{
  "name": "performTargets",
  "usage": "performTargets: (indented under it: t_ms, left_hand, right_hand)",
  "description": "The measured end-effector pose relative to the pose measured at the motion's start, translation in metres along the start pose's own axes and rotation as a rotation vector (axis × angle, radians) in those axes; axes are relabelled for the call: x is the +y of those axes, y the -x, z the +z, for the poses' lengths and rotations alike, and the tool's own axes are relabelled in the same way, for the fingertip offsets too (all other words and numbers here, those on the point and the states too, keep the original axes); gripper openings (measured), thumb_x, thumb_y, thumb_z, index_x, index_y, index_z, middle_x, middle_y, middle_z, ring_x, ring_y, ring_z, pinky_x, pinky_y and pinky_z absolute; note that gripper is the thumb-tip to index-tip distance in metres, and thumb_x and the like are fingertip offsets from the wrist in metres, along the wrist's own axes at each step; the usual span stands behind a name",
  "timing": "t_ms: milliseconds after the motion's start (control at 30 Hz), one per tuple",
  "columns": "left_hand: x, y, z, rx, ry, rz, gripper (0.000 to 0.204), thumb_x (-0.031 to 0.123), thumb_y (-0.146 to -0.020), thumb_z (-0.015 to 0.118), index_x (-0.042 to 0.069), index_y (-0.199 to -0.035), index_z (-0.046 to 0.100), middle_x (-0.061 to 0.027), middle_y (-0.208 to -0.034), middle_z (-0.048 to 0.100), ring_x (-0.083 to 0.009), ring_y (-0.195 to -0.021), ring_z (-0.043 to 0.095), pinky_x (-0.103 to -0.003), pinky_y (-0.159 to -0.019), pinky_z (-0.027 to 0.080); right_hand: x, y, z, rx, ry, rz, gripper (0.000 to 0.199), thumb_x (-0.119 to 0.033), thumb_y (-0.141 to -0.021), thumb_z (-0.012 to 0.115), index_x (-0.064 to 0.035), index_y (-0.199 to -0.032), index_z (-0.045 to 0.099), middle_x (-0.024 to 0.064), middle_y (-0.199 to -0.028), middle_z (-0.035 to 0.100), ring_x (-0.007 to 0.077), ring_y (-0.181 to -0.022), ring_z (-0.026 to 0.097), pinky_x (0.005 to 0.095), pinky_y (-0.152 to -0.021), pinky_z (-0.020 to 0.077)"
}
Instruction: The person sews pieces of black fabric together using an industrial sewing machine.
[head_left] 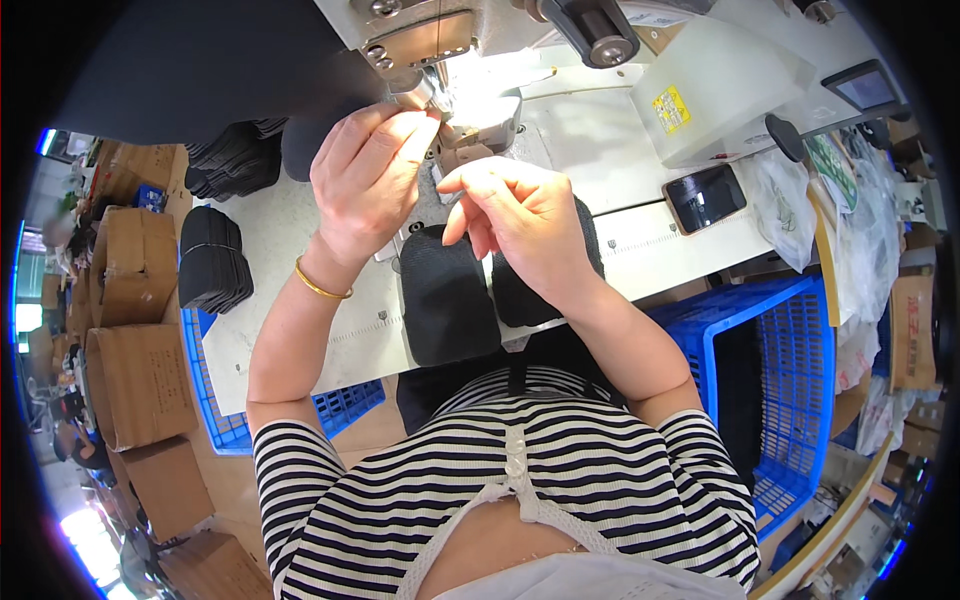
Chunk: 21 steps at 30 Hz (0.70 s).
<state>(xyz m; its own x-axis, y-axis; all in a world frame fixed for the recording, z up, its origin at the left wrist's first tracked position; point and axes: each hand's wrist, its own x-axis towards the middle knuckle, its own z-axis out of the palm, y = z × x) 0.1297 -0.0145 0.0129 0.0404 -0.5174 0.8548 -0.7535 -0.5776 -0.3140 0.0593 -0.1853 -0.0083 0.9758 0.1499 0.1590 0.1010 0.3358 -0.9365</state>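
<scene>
My left hand [365, 175] is raised to the needle area of a sewing machine [425, 45]. Its thumb and fingers are pinched together just under the lit needle bar; whatever they hold is too small to make out. Right beside it, my right hand [515, 215] hovers over the front of the machine bed, its fingers loosely bent and apart, with nothing visible in them. Below the hands, two black rounded fabric pieces lie side by side at the table's front edge: a left piece [445, 300] and a right piece [525, 295], partly covered by my right hand.
Bundled black pieces [213, 262] and another black stack [235, 160] sit on the left of the white table [290, 345]. A phone [705, 198] lies at right. Blue crates [700, 310] stand below the table; cardboard boxes [140, 385] line the left.
</scene>
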Motion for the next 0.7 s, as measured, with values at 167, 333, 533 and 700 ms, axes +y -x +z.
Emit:
performTargets:
  t_ms: [167, 333, 533, 700]
  left_hand:
    - [0.009, -0.005, -0.002, -0.052, -0.01, -0.057, 0.029, -0.002, -0.059, 0.07, -0.001, -0.088, 0.07, -0.0062, -0.088, 0.065, -0.0212, -0.077, 0.063, -0.031, -0.064, 0.053]
    - [0.01, -0.005, -0.002, -0.066, -0.011, -0.079, 0.027, -0.002, -0.061, 0.07, -0.001, -0.089, 0.07, -0.0062, -0.086, 0.063, -0.0206, -0.073, 0.061, -0.031, -0.061, 0.051]
    - [0.011, 0.005, -0.002, -0.08, 0.051, -0.18, 0.031, -0.002, -0.069, 0.07, -0.003, -0.099, 0.069, -0.0093, -0.098, 0.065, -0.0246, -0.085, 0.063, -0.034, -0.07, 0.053]
    - [-0.024, 0.027, -0.015, -0.272, 0.036, -0.062, 0.042, -0.006, -0.075, 0.064, -0.005, -0.116, 0.065, -0.0168, -0.125, 0.063, -0.0361, -0.115, 0.062, -0.04, -0.094, 0.054]
  right_hand:
    - [-0.001, 0.004, 0.003, -0.015, 0.049, 0.043, 0.022, -0.011, -0.097, 0.052, 0.0016, -0.095, 0.07, 0.008, -0.068, 0.069, 0.0047, -0.05, 0.052, 0.0206, -0.047, 0.0426]
    - [0.001, 0.006, 0.009, -0.013, 0.048, 0.054, 0.021, -0.01, -0.097, 0.052, 0.0012, -0.095, 0.07, 0.0077, -0.068, 0.069, 0.0045, -0.05, 0.053, 0.0208, -0.048, 0.0434]
    - [0.001, 0.007, 0.008, -0.022, 0.076, 0.057, 0.021, -0.011, -0.097, 0.053, 0.0009, -0.094, 0.069, 0.0069, -0.07, 0.07, 0.0052, -0.052, 0.055, 0.0214, -0.05, 0.0453]
    - [0.002, 0.005, 0.007, 0.0, 0.093, 0.059, 0.02, -0.014, -0.097, 0.057, 0.0009, -0.094, 0.069, 0.007, -0.075, 0.072, 0.007, -0.056, 0.059, 0.0221, -0.054, 0.0478]
